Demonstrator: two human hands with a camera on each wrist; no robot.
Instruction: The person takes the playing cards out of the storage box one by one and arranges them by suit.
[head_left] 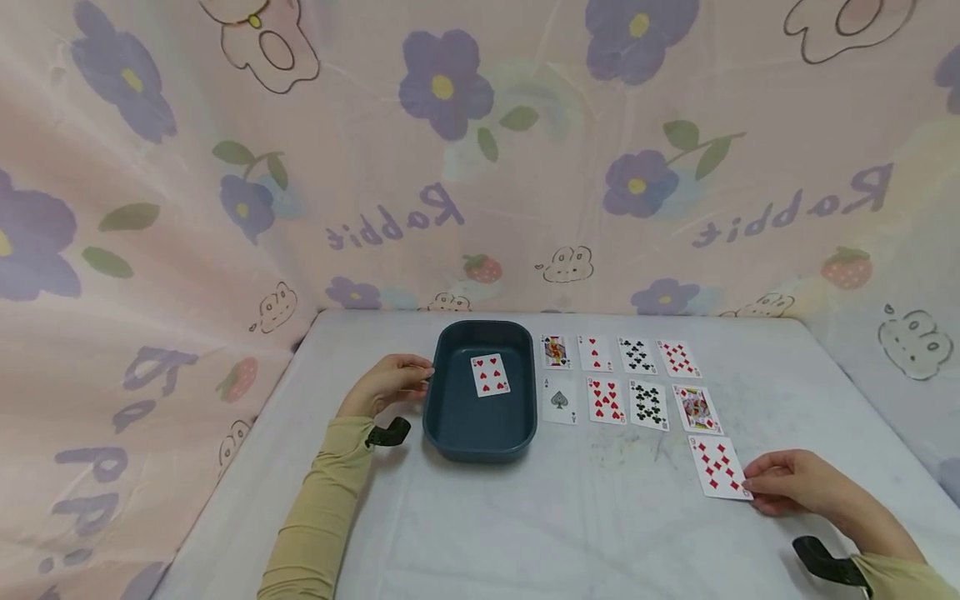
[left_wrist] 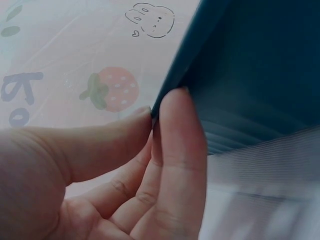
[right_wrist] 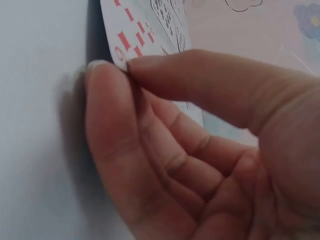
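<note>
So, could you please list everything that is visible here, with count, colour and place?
tray: one, dark blue, on the table left of the card rows.
card in the tray: one, red hearts, face up.
cards in rows: eight, two rows of four, red and black suits, right of the tray.
diamonds card: one, red, nearest corner lifted, below the rows at the right.
table: one, white.
cloth backdrop: pink, purple flowers, behind and at the sides.
left hand: pinches the tray's left rim.
right hand: pinches the corner of the diamonds card.
</note>
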